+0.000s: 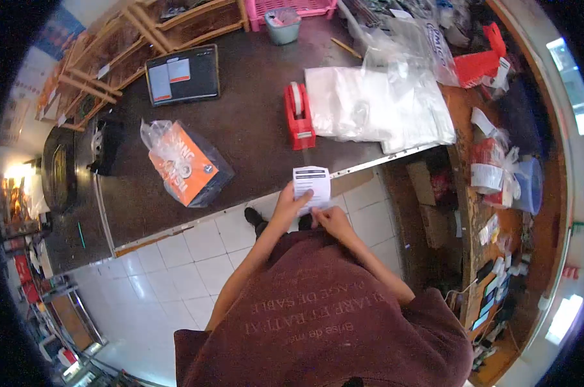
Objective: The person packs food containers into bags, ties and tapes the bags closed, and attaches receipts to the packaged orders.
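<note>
A white printed slip (312,187) is upright in front of my body, just off the table's front edge. My left hand (292,200) grips it from its left side, thumb across the print. Near the slip's lower edge is my right hand (331,219), its fingers pinched together; what they hold, if anything, is too small to make out. A red tape dispenser (300,122) stands on the dark table (253,142) just beyond the slip. To the left sits an orange and black box in a knotted clear plastic bag (187,164).
White plastic bags (379,106) lie stacked right of the dispenser. A tablet (183,75) rests at the back left by wooden racks (195,29). A grey-blue basket (283,27) stands at the back. Wooden shelving (463,193) borders the right.
</note>
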A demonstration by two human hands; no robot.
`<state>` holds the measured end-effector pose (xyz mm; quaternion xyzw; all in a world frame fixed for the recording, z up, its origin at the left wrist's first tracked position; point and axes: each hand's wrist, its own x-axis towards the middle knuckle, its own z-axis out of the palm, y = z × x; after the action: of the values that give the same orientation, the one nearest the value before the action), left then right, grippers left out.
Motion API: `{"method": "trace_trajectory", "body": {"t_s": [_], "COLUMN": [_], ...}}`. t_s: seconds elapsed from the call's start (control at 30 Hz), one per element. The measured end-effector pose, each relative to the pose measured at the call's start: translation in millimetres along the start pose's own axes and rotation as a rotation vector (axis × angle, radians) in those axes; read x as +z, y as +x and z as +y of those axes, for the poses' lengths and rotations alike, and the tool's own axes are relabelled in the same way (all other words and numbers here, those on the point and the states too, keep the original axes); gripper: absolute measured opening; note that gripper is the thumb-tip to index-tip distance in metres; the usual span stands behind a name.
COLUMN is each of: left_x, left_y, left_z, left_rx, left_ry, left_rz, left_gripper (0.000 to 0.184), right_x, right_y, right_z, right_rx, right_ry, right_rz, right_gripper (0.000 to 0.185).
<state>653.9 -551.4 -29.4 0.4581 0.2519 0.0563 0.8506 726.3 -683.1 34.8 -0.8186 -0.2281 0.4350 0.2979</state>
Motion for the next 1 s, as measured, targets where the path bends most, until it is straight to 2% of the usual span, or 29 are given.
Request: {"method": "trace_trajectory", "body": {"t_s": [0.03,0.1,0.17,0.23,0.33,0.37,0.4,0.47,0.5,0.53,0.57,0.6,0.63,0.7,0.8,0.83,0.87,0.9,0.93,0.97,1.0], "left_x": [2.5,1.5,-1.8,2.1,1.3,-5.7,-13.9,-40.8,-71.9,-69.5,-95.8,-103.1,-145.1,-174.3,-248.7,-258.2,-255.2,-241.0,-221.6,-197.2,-173.8], "left_y": [-1.3,0.8,2.0,3.7,-3.6,-8.2,-16.8,-37.8,-48.0,-75.9,-94.8,-117.9,-132.1,-149.6,-132.4,-127.9,-124.5,-122.5,-124.5,-125.9,-126.9], "left_z": [-6.2,-8.0,-8.6,-15.4,-15.1,-15.6,-6.5,24.0,21.1,75.4,86.8,122.1,126.3,169.3,154.8,147.2,156.5,168.8,178.9,195.6,202.7], "left_rx": [0.024,0.035,0.005,0.029,0.081,0.073,0.028,-0.068,0.135,0.098,0.186,0.29,0.292,0.385,0.554,0.416,0.55,0.683,0.803,0.876,0.878], "left_ry": [0.099,0.196,0.22,0.158,0.256,0.364,0.506,0.785,0.765,0.842,0.874,0.926,0.805,0.902,1.171,1.14,1.282,1.41,1.53,1.472,1.272], "left_rz": [0.036,0.119,0.06,0.053,0.059,0.09,0.114,0.174,0.182,0.306,0.467,0.61,0.691,0.925,0.807,0.786,0.887,0.987,1.085,1.208,1.187], "left_gripper": [0.034,0.033,0.03,0.034,0.031,0.03,0.031,0.032,0.033,0.028,0.025,0.021,0.018,0.018,0.019,0.019,0.018,0.018,0.018,0.016,0.016], "right_x": [-7.5,-18.7,-35.1,-38.6,-20.9,-14.1,-14.4,-11.4,-7.3,-6.5,-2.9,7.1,15.0,51.1,121.5,124.4,114.3,88.8,58.9,28.2,-0.5], "right_y": [5.4,24.3,62.6,101.6,142.3,159.0,151.6,140.2,134.9,115.8,100.3,99.8,96.1,120.3,181.2,189.1,190.3,170.3,150.0,129.7,124.3], "right_z": [4.1,9.2,-0.5,-29.7,-23.1,0.4,7.6,10.5,-13.9,-53.5,-87.2,-113.2,-144.4,-180.0,-154.7,-138.0,-120.3,-118.5,-115.4,-117.2,-106.9], "right_rx": [0.091,0.037,-0.284,-0.364,-0.354,-0.426,-0.317,-0.272,-0.316,-0.346,-0.368,-0.532,-0.565,-0.599,-0.376,-0.378,-0.378,-0.528,-0.56,-0.513,-0.337], "right_ry": [-0.165,-0.272,-0.229,0.063,0.107,-0.131,-0.15,0.078,0.197,0.317,0.436,0.469,0.485,0.421,0.077,0.056,0.034,0.081,0.117,0.164,0.179], "right_rz": [-0.157,0.142,0.528,0.487,0.627,0.789,0.71,0.708,0.665,0.62,0.581,0.552,0.481,0.506,0.353,0.363,0.381,0.521,0.65,0.784,0.892], "right_gripper": [0.031,0.034,0.033,0.03,0.03,0.029,0.028,0.025,0.023,0.021,0.019,0.019,0.02,0.024,0.018,0.017,0.018,0.019,0.016,0.013,0.014]}}
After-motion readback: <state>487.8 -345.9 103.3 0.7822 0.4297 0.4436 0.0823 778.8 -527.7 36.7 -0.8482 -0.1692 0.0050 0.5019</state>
